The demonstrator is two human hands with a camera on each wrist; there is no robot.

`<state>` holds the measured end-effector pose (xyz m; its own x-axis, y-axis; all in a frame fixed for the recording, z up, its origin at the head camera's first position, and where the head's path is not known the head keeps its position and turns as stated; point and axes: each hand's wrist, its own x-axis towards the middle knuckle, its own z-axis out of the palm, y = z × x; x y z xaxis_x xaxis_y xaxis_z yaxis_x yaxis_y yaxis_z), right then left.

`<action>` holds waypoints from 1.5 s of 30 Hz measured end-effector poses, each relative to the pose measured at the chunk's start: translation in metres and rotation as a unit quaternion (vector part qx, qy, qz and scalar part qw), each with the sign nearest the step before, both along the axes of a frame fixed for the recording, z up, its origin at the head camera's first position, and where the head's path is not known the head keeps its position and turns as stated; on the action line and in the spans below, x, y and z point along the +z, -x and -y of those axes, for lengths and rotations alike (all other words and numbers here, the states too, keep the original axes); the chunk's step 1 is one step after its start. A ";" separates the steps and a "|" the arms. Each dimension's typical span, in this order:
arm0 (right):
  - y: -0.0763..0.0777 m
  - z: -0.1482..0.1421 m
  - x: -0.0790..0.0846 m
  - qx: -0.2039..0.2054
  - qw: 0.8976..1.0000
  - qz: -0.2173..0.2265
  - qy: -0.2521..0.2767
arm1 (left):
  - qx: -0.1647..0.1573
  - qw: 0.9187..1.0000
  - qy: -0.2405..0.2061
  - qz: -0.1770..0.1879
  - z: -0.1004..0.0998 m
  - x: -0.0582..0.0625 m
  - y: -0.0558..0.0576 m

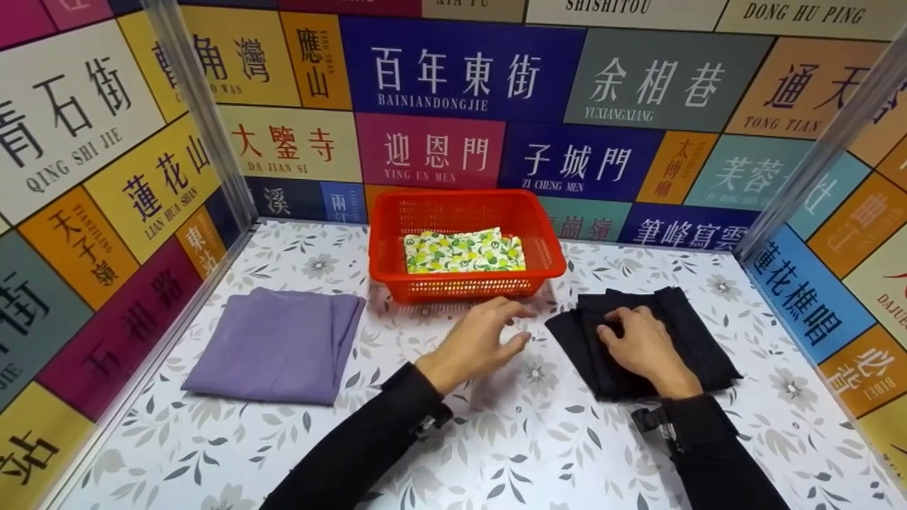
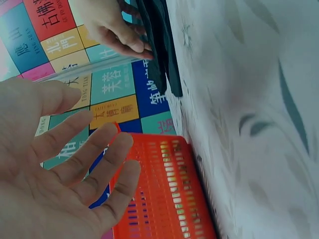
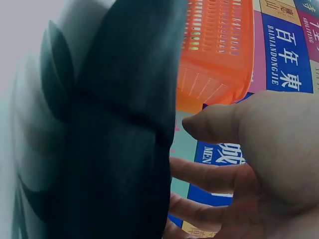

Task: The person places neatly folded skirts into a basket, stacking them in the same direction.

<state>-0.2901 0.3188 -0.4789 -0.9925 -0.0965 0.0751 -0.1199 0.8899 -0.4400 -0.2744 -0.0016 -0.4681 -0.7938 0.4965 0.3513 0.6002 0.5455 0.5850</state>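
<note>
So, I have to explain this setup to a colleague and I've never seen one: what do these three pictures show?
There's no machine, just a person's bare left hand and right hand. The wide picture is taken from the head, looking forward and down; the other two are taken from the wrists, one each. On the flowered table are a folded purple cloth, a red basket with a green-and-yellow cloth inside, and a black cloth. The left hand holds nothing; the right only touches the black cloth.
</note>
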 end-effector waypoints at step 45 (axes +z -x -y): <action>-0.023 0.034 0.019 0.032 0.998 0.028 0.041 | -0.002 0.965 0.263 0.009 0.033 -0.019 -0.028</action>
